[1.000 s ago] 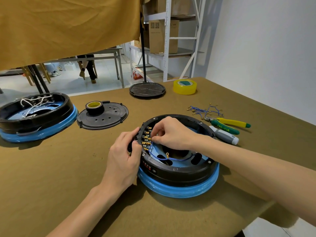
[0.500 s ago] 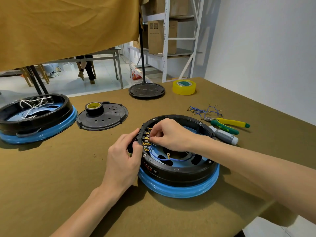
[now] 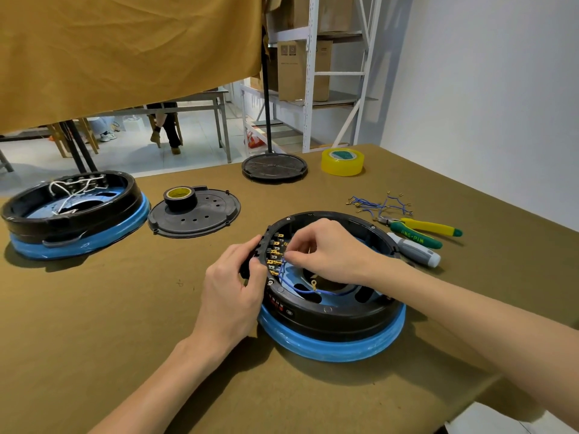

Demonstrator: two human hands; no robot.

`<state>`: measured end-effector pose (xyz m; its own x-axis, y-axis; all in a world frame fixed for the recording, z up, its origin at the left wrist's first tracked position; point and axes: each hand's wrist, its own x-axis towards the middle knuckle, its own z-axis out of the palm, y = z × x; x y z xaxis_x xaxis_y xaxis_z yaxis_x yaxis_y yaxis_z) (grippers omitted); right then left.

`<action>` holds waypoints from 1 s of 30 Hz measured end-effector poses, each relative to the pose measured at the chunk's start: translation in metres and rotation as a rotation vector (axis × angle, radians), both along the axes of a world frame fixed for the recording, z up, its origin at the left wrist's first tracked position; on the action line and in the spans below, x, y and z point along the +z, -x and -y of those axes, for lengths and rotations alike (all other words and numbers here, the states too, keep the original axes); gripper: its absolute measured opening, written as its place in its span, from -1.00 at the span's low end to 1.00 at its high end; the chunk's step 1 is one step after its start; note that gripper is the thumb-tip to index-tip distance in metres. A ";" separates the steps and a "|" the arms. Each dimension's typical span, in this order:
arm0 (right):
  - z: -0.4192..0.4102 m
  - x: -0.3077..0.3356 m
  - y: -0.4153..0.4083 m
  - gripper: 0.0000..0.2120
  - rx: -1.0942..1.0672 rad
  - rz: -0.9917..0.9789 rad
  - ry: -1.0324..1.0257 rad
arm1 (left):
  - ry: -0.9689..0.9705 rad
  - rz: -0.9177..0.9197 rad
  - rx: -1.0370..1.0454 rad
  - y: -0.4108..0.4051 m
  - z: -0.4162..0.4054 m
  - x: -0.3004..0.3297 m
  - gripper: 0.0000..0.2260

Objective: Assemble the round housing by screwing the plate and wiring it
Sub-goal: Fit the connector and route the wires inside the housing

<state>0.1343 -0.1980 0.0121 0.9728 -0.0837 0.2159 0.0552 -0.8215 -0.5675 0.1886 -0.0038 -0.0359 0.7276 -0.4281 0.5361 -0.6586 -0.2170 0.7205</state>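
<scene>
Round housing (image 3: pixel 332 321) sits mid-desk (image 3: pixel 94 324) w/ left hand (image 3: pixel 232 292) gripping its left rim, right hand (image 3: pixel 326 252) pinching blue wire (image 3: pixel 300 289) at the brass terminals (image 3: pixel 274 255) inside.

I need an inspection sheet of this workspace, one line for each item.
Surface: table under olive cloth.
Job's things: round housing on blue ring; terminal strip at its rim.
Clutter: second housing, black plate carrying black tape, yellow tape, pliers, screwdriver.
Grips: left hand holds the strip; right hand pinches blue wire.
Cables: spare blue wires.
Surroundings: white shelf, wall.
</scene>
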 end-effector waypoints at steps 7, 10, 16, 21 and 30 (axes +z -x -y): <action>0.000 0.008 0.004 -0.91 0.058 0.000 0.128 | 0.001 -0.006 -0.005 -0.002 0.000 -0.002 -0.54; -0.003 0.010 0.004 -0.90 0.117 0.033 0.133 | 0.001 -0.007 -0.027 -0.003 -0.001 -0.001 -0.55; 0.001 0.017 0.003 -0.86 0.221 0.006 0.195 | -0.015 -0.001 -0.070 -0.006 -0.005 0.001 -0.58; -0.004 0.016 0.001 -0.84 0.259 0.052 0.404 | -0.033 0.002 -0.050 -0.009 -0.006 -0.001 -0.65; -0.005 0.014 0.007 -0.85 0.268 0.147 0.439 | -0.028 -0.020 -0.066 -0.006 -0.005 0.000 -0.62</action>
